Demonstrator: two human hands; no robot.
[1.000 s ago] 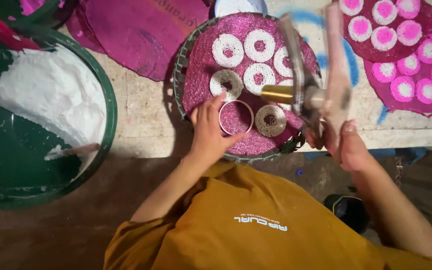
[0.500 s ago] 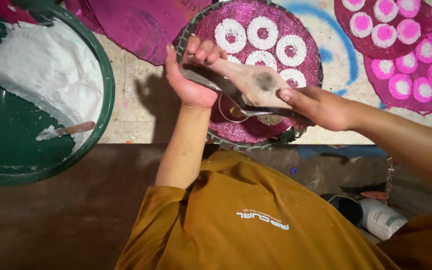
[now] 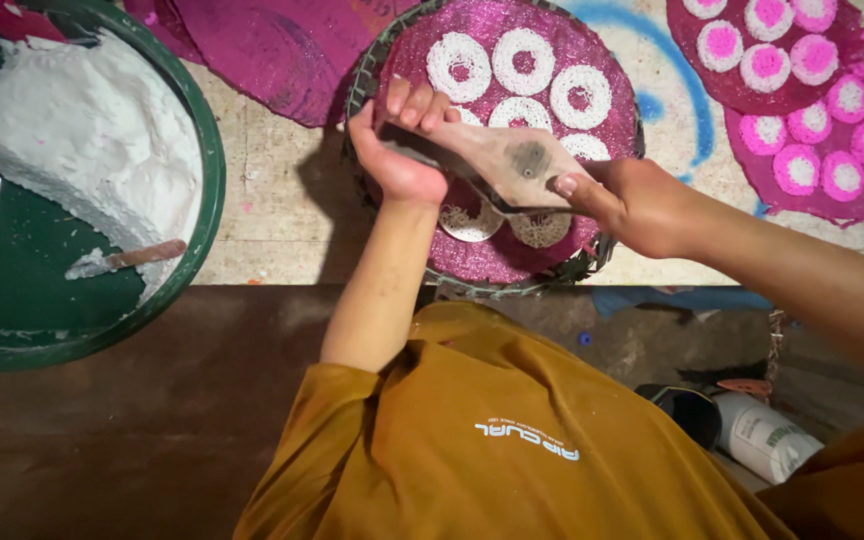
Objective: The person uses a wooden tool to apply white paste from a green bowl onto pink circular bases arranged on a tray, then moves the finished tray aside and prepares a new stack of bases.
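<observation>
A round woven tray (image 3: 612,255) lined with magenta cloth carries several white stringy rings (image 3: 523,60). Over its near half I hold a flat wooden paddle-shaped tool (image 3: 512,160) with a dark round spot in its middle. My left hand (image 3: 402,150) curls its fingers over the narrow end. My right hand (image 3: 642,200) grips the wide end, thumb on top. Two more pale rounds (image 3: 542,230) lie on the cloth just under the tool, partly hidden by it.
A big green basin (image 3: 207,150) at the left holds a white dough mass (image 3: 82,130) and a small stick (image 3: 142,255). A magenta mat with pink-centred rounds (image 3: 802,90) lies at the upper right, and a white cylinder (image 3: 762,435) at the lower right.
A second ago my left hand lay on the tray by a ring and my right held the tool at the tray's right edge. Now both hands grip it over the tray.
</observation>
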